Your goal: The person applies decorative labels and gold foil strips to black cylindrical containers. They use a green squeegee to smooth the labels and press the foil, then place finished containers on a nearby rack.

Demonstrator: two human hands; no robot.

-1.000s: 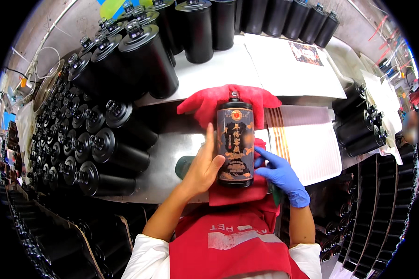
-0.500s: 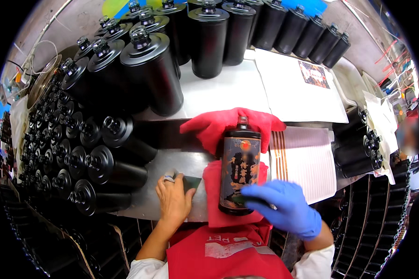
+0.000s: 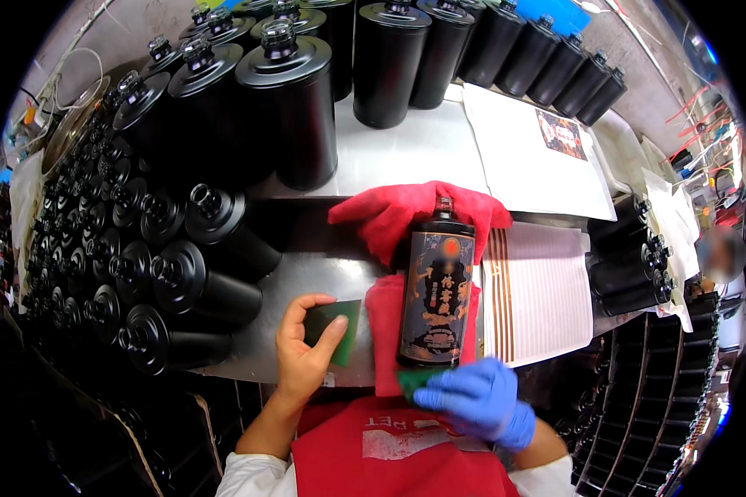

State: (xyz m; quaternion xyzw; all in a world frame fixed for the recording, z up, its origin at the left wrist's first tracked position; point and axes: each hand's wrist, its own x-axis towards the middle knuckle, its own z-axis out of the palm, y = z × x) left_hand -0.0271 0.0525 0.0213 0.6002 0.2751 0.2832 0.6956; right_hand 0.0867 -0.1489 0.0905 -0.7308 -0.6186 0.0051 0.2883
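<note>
A black bottle (image 3: 437,286) with a dark, decorated label facing up lies on a red cloth (image 3: 385,331), its glass neck against a bunched red cloth (image 3: 381,219). To its left, my bare left hand (image 3: 302,344) pinches a thin, flat green scraper (image 3: 345,335) between thumb and fingers, apart from the bottle. My right hand (image 3: 477,402), in a blue glove, is closed on a green piece (image 3: 412,379) right by the bottle's base. Most of that piece is hidden under the fingers, and I cannot tell whether it touches the bottle.
Striped label sheets (image 3: 547,290) lie right of the bottle, and a white sheet (image 3: 506,132) lies behind them. Tall black bottles (image 3: 294,116) stand along the back. Many more bottles (image 3: 207,282) crowd the left, and several lie at right (image 3: 638,286).
My right hand has moved down off the label to the bottle's base with the green piece. My left hand has lifted and tilted the scraper upright. The view has shifted slightly.
</note>
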